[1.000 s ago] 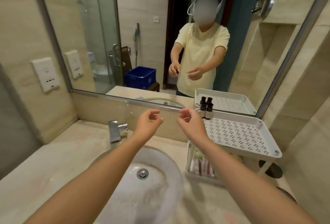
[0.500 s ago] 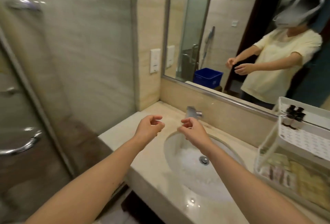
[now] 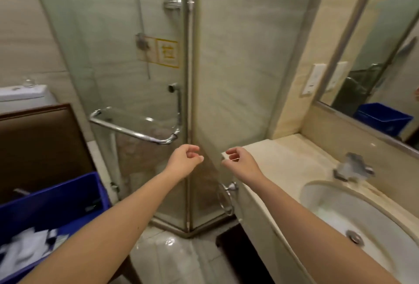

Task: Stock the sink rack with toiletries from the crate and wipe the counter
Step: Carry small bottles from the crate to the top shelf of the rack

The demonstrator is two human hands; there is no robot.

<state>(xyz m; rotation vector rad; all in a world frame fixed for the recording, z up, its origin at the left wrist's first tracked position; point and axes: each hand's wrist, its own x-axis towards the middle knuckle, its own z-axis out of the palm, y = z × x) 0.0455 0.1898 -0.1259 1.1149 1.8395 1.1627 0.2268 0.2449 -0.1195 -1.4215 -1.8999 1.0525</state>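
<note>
The blue crate (image 3: 56, 195) stands at the lower left, with white packets (image 3: 27, 247) and a dark item inside it. My left hand (image 3: 184, 161) hangs in the air in front of the shower glass, right of and beyond the crate, with its fingers loosely curled and nothing in them. My right hand (image 3: 241, 162) hovers over the left end of the beige counter (image 3: 283, 159), also loosely curled and holding nothing. The sink rack is out of view.
A white sink basin (image 3: 340, 204) with a chrome faucet (image 3: 351, 169) is set in the counter at right, below the mirror (image 3: 385, 68). A glass shower door with a chrome handle (image 3: 136, 133) faces me. A towel ring (image 3: 225, 200) hangs on the counter's end. A brown panel (image 3: 40, 143) stands behind the crate.
My view has swung left, from the mirror and rack to the shower door and crate. Both hands have kept the same raised pose and hold nothing.
</note>
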